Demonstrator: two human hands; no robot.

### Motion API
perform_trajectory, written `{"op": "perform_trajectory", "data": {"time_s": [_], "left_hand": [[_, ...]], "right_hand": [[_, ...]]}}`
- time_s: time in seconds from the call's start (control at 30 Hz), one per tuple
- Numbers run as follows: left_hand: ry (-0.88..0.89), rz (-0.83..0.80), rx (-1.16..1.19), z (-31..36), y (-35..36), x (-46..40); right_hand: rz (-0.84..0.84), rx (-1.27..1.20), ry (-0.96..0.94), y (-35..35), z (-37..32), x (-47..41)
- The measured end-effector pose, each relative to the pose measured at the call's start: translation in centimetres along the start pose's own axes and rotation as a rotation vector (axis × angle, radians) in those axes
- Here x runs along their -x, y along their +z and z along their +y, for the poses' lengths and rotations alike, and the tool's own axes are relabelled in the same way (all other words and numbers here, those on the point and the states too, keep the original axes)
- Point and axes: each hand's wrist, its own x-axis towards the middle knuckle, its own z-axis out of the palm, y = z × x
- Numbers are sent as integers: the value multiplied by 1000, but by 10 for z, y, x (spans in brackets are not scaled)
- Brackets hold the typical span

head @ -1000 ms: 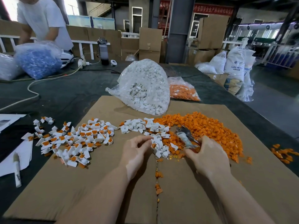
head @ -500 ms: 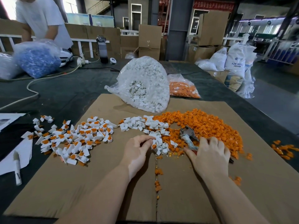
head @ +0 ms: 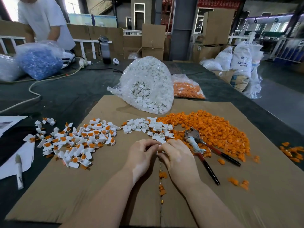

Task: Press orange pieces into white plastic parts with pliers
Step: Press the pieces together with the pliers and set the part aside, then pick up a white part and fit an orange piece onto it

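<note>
My left hand [head: 141,155] and my right hand [head: 176,155] meet at the middle of the cardboard sheet [head: 246,203], fingertips pinching a small white plastic part [head: 159,146] between them. The red-handled pliers [head: 201,148] lie free on the cardboard, just right of my right hand, jaws toward the loose orange pieces [head: 210,127]. Empty white parts [head: 148,127] sit just beyond my fingers. Further left lies a pile of white parts with orange pieces in them [head: 79,140].
A clear bag of white parts [head: 146,84] and a bag of orange pieces [head: 187,89] stand behind the cardboard. At the far left sit a blue-filled bag [head: 38,60], a cable [head: 34,89], papers and a marker [head: 19,171]. A person in white [head: 46,18] works at the back.
My right hand let go of the pliers, which now lie on the cardboard, and moved left to meet my left hand over a white part.
</note>
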Motion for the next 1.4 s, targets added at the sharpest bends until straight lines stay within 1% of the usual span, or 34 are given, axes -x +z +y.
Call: {"op": "perform_trajectory", "data": {"time_s": [0.17,0.37,0.43,0.57,0.63,0.73,0.83,1.0,1.07,1.13,1.23,1.3,1.33,1.4], "left_hand": [[-5,-10,10,0,1,0],[-60,93,100,-2,2,3],[-67,89,96,-1,2,3],[-63,55,69,2,1,4],[-78,36,109,4,0,6],[-81,-32,195,6,-2,10],[-30,-102,166,8,-1,11],[37,-91,27,7,2,10],[47,-77,8,6,2,10],[38,-42,40,5,2,10],[22,-11,85,5,2,11],[11,-9,79,5,3,11],[-1,11,73,5,3,10],[-21,113,36,3,2,8]], "right_hand": [[-7,43,3,0,-4,0],[145,-90,194,-3,5,5],[132,-102,162,-4,3,6],[33,-113,45,-4,0,6],[27,-106,45,-5,0,6],[76,-127,98,-4,1,5],[106,-150,138,-3,1,6],[89,-118,146,-3,1,5],[103,-119,152,-3,1,5],[143,-147,218,-3,2,6],[231,-153,408,-3,7,7],[248,-128,513,-2,10,7],[245,-120,549,-2,12,8],[237,-109,594,-2,13,8]]}}
